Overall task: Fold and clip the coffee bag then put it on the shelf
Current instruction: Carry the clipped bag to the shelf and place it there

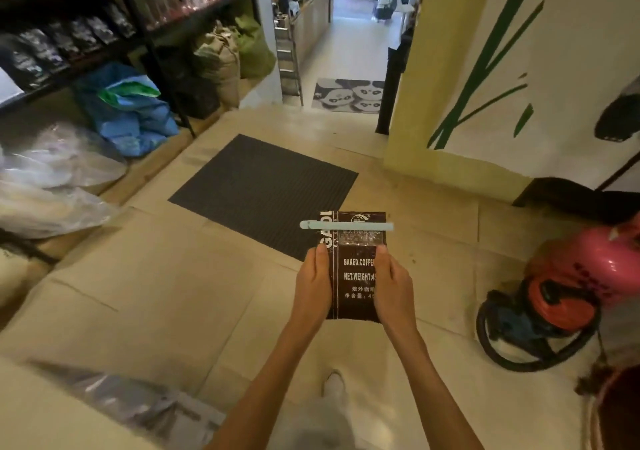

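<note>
**A:** Since the pale green clip (pixel 346 225) already sits across the top of the coffee bag (pixel 356 269), just above the fingers, I'd say folding and clipping are done and we're on the carry-to-shelf part. The bag's held upright out in front, left hand (pixel 313 285) gripping its left edge, right hand (pixel 393 288) gripping the right edge, thumbs on the front, the rest of the fingers hidden behind.

**B:** Agreed. The shelf (pixel 104 51) is well off to the left of the fingers and further ahead, so my guess is the next move needs a turn left and a few steps.

**A:** What's on it?

**B:** A row of dark bags (pixel 52 51) that look similar. Beyond the shelf there are stuffed sacks (pixel 221 58) on the floor; can't tell what's inside.
</note>
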